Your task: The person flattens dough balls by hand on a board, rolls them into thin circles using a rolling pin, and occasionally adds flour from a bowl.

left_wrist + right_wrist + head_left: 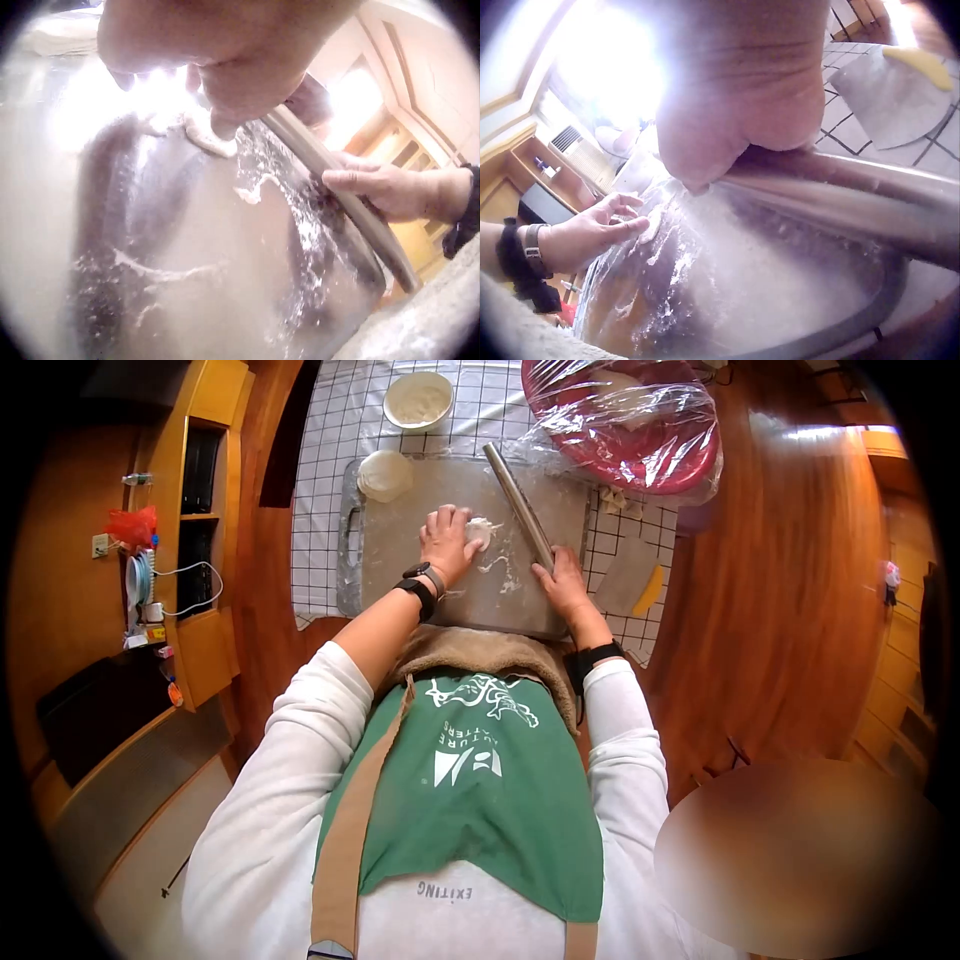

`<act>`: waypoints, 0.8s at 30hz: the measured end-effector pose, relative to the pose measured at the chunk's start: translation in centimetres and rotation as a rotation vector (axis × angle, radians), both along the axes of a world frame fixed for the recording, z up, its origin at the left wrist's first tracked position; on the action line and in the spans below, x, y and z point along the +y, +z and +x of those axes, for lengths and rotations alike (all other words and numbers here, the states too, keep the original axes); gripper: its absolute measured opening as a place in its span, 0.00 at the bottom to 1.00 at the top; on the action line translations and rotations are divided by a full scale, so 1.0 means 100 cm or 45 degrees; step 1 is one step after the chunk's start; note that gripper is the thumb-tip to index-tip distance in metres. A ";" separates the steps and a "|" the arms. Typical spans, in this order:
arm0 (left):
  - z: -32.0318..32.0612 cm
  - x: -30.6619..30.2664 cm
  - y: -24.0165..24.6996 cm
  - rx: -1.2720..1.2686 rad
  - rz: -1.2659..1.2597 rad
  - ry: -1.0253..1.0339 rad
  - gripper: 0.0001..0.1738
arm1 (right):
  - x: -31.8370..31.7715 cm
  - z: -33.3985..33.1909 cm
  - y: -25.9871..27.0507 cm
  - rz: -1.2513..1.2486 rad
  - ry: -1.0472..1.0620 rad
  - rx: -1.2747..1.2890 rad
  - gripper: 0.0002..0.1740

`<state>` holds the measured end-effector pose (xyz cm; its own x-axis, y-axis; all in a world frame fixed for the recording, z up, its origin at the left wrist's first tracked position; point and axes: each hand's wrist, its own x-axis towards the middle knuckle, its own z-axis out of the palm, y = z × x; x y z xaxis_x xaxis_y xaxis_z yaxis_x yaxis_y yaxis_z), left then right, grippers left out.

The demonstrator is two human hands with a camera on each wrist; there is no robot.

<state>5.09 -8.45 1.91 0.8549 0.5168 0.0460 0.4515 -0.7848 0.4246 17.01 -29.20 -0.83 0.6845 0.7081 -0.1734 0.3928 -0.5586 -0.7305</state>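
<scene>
Fingers of the left hand (447,548) are loosely bent and spread, the thumb touching a small, flat white dough piece (478,535) on the metal board (410,575), at the upper centre of the head view. Right of it, the right hand (568,585) grips the lower end of a metal rolling pin (518,500), which slants up to the left. Round white dough wrappers (385,476) lie at the board's upper left corner, below a white bowl (418,402). Toward the upper right sits a plastic-covered red basin (682,458); below it, a yellow-handled scraper (625,578) lies on the checked desk (322,540).
</scene>
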 end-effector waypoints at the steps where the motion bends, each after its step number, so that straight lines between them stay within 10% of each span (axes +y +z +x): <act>1: 0.000 0.001 0.004 0.127 -0.048 0.003 0.28 | -0.001 -0.002 -0.001 0.015 -0.004 -0.006 0.27; 7: 0.009 -0.004 -0.021 0.099 -0.165 0.096 0.23 | -0.008 0.005 -0.049 -0.276 0.022 0.022 0.37; 14: 0.008 -0.010 -0.013 -0.047 -0.307 0.077 0.06 | -0.011 -0.007 -0.024 0.100 -0.005 -0.084 0.27; 24: 0.000 0.016 0.011 -0.076 -0.660 -0.034 0.09 | 0.000 0.001 -0.022 -0.046 0.019 -0.052 0.28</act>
